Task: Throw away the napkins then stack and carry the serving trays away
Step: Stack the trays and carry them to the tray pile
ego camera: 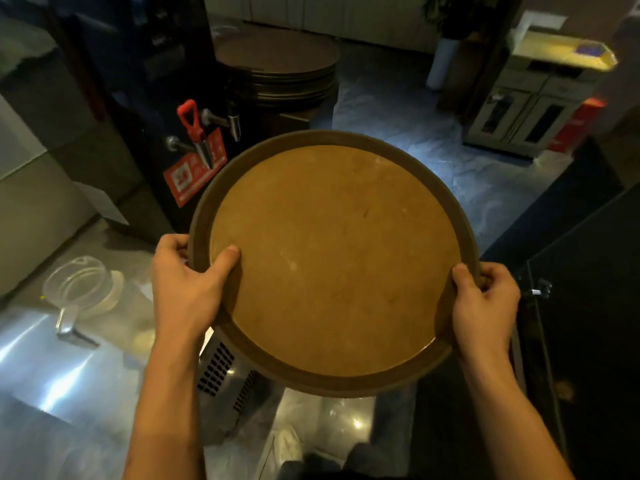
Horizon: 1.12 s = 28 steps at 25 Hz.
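Round brown serving tray (334, 258) held in the air in front of the person, tilted slightly, inner surface bare. Left hand (188, 285) grips the tray's near-left rim, thumb lying on the inner surface, fingers (173, 245) curled under the edge. Right hand (485, 306) grips the near-right rim, thumb on top, fingers wrapped around the outside. Both hands closed firmly on the tray.

Further off, up and left of the held tray, a stack of similar round trays (280, 69) sits on a dark stand, well apart from the held one. Dark drink dispenser (166, 109) at left with taps, one with a red handle (189, 121). On the shiny metal desk (52, 358) at lower left, a clear pitcher (81, 289), possibly on its side; the view is too blurred to be sure. Pale cabinet (523, 112) at far right on the floor.
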{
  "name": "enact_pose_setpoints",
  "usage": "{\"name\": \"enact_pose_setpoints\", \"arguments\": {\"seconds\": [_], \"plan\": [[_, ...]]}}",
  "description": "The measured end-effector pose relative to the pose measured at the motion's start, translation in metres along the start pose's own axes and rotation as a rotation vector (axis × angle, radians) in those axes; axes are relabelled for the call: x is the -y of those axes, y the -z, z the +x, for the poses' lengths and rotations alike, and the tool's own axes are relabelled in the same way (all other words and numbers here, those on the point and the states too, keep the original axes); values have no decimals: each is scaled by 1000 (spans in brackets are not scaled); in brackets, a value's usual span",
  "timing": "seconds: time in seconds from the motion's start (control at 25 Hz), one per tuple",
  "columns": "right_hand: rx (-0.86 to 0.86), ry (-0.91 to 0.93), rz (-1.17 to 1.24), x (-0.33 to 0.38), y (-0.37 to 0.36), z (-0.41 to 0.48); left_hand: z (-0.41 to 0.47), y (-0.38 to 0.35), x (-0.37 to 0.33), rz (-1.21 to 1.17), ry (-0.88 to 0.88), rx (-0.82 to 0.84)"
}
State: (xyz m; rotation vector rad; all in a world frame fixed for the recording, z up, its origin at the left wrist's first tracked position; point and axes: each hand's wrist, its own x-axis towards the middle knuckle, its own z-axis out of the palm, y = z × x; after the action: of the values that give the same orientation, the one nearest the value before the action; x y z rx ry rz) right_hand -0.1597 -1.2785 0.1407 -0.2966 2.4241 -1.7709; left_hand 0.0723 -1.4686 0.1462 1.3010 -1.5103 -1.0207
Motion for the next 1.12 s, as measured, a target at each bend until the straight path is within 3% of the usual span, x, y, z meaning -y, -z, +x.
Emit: {"name": "enact_pose_setpoints", "arguments": {"seconds": [0.52, 0.76, 1.12], "plan": [[-34, 28, 27, 28, -92, 150, 129, -110, -20, -53, 22, 29], [41, 78, 53, 48, -134, 286, 178, -200, -59, -101, 66, -97], [268, 113, 70, 101, -221, 426, 236, -281, -98, -426, 190, -274]]}}
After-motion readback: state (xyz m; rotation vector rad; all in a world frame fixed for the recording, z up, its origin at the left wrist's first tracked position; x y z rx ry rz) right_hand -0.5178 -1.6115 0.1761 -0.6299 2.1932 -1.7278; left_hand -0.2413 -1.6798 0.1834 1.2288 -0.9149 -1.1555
